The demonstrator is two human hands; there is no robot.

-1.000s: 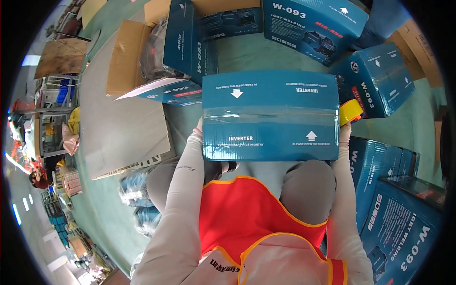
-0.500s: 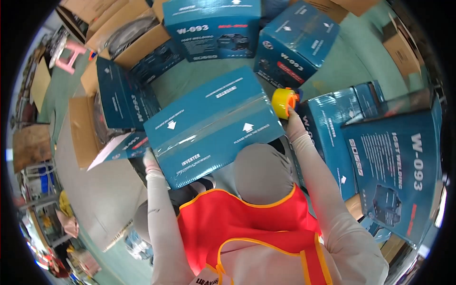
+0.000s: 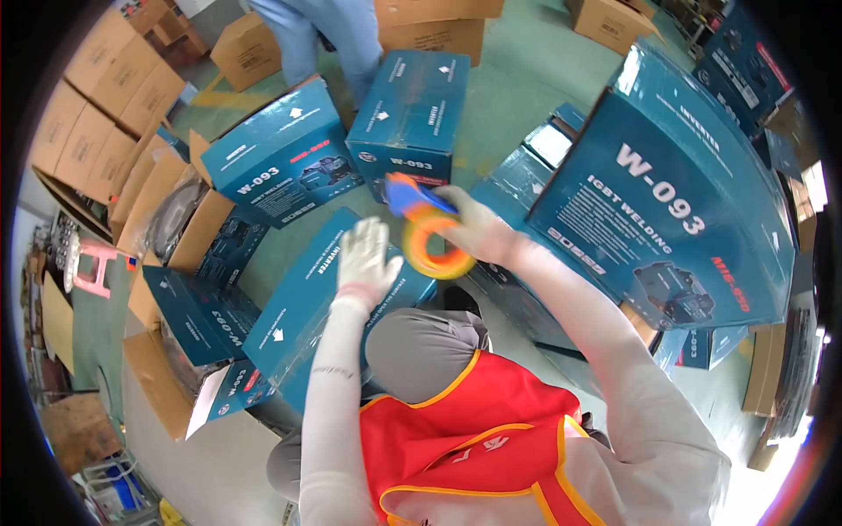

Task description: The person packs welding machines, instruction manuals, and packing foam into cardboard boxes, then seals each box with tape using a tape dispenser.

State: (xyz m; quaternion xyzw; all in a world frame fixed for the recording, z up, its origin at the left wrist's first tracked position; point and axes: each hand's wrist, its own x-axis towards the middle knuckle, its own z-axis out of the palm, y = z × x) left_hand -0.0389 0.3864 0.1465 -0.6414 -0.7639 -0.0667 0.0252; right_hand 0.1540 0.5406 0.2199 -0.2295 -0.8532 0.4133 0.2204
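In front of me lies a teal carton (image 3: 303, 307) with white arrows, its taped seam running lengthwise along the top. Gloved in white, my left hand (image 3: 367, 259) is spread flat over its right-hand portion; whether the palm touches the carton I cannot tell. My right hand (image 3: 478, 226) grips a tape dispenser (image 3: 414, 196) with a blue and orange head and a yellow roll (image 3: 431, 248). The dispenser is slightly blurred and sits just right of my left hand, near the carton's far right end.
A tall teal carton (image 3: 658, 202) stands at the right, beside my right forearm. Two more teal cartons (image 3: 285, 158) (image 3: 408, 110) are beyond the work. Open cartons (image 3: 171, 219) holding dark coiled items flank the left. Someone's blue-trousered legs (image 3: 324, 39) stand at the back.
My left hand has left the carton's near left corner and reached across its top. My right hand has brought the tape dispenser leftward. The carton appears turned and shifted in view.
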